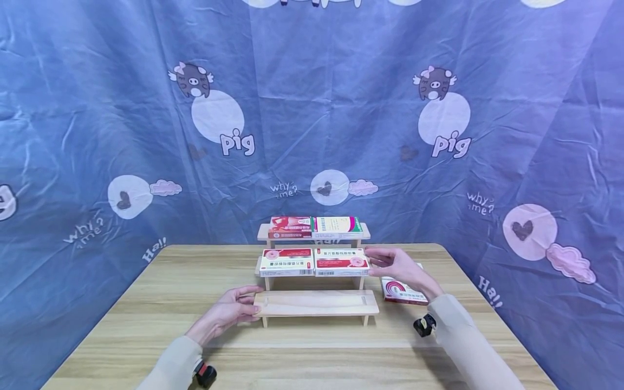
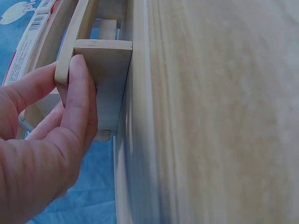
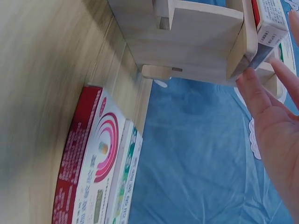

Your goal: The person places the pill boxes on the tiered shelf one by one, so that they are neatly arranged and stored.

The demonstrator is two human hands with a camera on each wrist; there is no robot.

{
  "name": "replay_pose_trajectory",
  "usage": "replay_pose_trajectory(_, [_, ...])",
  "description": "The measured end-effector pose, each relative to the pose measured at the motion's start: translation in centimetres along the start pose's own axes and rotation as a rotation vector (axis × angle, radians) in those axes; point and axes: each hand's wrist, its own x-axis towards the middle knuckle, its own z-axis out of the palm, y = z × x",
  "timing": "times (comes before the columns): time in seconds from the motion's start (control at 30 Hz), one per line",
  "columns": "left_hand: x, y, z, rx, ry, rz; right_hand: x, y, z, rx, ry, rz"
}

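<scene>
A three-step wooden display stand [image 1: 317,303] stands on the table. My left hand [image 1: 226,312] pinches the left end of its lowest board, thumb on top and fingers underneath, as the left wrist view shows. On the middle step lie two red-and-white medicine boxes, a left one [image 1: 286,262] and a right one [image 1: 342,262], side by side. My right hand [image 1: 402,269] is at the right end of that step, beside the right box. In the right wrist view its fairly straight fingers [image 3: 256,95] touch the board's end near the box.
The top step carries a red box [image 1: 290,227] and a green-and-white box [image 1: 336,227]. Right of the stand, a white-and-red box [image 3: 100,158] lies next to green-and-white packaging [image 3: 125,177] on the wooden table [image 1: 195,352]. A blue pig-print curtain [image 1: 312,135] hangs behind.
</scene>
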Motion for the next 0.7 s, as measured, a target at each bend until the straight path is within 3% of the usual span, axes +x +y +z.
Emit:
replay_pose_trajectory(0.27, [-0.2, -0.3, -0.2, 0.011, -0.020, 0.010, -1.3, 0.9, -1.2, -0.040, 0.027, -0.007])
replay_pose_trajectory(0.7, [-0.8, -0.3, -0.1, 0.003, 0.018, -0.009, -4.0, 3.0, -3.7, -0.136, 0.079, 0.023])
